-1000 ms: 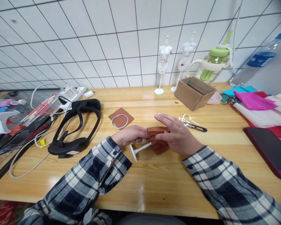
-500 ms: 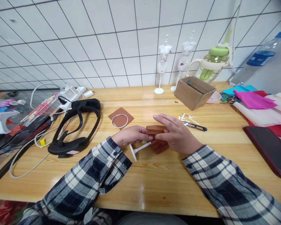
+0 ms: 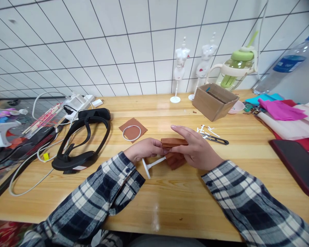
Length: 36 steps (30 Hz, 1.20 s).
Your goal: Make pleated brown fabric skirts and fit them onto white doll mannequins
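Observation:
My left hand (image 3: 147,150) is closed, pinching the near left edge of a folded piece of brown fabric (image 3: 173,142). The right hand (image 3: 199,146) has the fabric's right part between its thumb and stretched fingers. A lower fold of the cloth hangs beneath, over the table. From under the cloth a white stand (image 3: 149,166) sticks out, tilted, its round base toward the lower left; its upper part is hidden by cloth and hands. Behind the left hand, a silver ring (image 3: 132,133) lies on a flat brown fabric square (image 3: 134,122).
Small white scraps (image 3: 204,129) and black thread snips (image 3: 217,139) lie right of my hands. Farther back are two white mini dress forms (image 3: 180,65) and a cardboard box (image 3: 211,104). A black headset strap (image 3: 105,133) sits left; a phone (image 3: 296,166) lies right.
My right hand shifts slightly, its fingers coming lower over the brown fabric. The left hand keeps its pinch, and the stand stays almost where it was.

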Motion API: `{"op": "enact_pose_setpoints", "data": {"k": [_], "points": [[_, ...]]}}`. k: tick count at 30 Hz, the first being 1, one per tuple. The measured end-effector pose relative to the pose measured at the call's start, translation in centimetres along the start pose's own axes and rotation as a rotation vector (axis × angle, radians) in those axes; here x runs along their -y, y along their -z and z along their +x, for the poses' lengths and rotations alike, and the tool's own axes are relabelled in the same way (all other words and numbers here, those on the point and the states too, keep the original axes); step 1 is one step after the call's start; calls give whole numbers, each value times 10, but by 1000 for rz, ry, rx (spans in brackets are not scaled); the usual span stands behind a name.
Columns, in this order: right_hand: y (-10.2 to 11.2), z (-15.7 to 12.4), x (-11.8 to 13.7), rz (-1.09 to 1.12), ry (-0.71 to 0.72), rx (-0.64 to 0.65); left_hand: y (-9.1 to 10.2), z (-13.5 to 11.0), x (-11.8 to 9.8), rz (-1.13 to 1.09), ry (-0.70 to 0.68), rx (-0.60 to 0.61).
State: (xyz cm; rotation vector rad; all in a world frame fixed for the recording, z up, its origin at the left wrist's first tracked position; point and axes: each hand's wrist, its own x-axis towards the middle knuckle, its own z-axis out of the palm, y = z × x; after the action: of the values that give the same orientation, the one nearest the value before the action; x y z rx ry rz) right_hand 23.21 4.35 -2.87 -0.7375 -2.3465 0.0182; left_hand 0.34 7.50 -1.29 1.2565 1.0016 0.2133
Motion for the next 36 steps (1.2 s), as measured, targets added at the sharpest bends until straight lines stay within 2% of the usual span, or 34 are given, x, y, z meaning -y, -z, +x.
{"op": "enact_pose_setpoints", "data": {"k": [3, 10, 17, 23, 36], "points": [[-1, -3, -1, 39, -49, -4, 1, 1, 2, 0, -12, 9], [-2, -8, 3, 146, -199, -162, 2, 0, 4, 7, -21, 24], [-14, -1, 18, 30, -232, -119, 3, 0, 6, 6, -25, 59], [-25, 0, 19, 44, -327, -158, 3, 0, 7, -14, -44, 72], [-20, -1, 18, -30, -156, -79, 3, -6, 1, 12, 29, 45]]}}
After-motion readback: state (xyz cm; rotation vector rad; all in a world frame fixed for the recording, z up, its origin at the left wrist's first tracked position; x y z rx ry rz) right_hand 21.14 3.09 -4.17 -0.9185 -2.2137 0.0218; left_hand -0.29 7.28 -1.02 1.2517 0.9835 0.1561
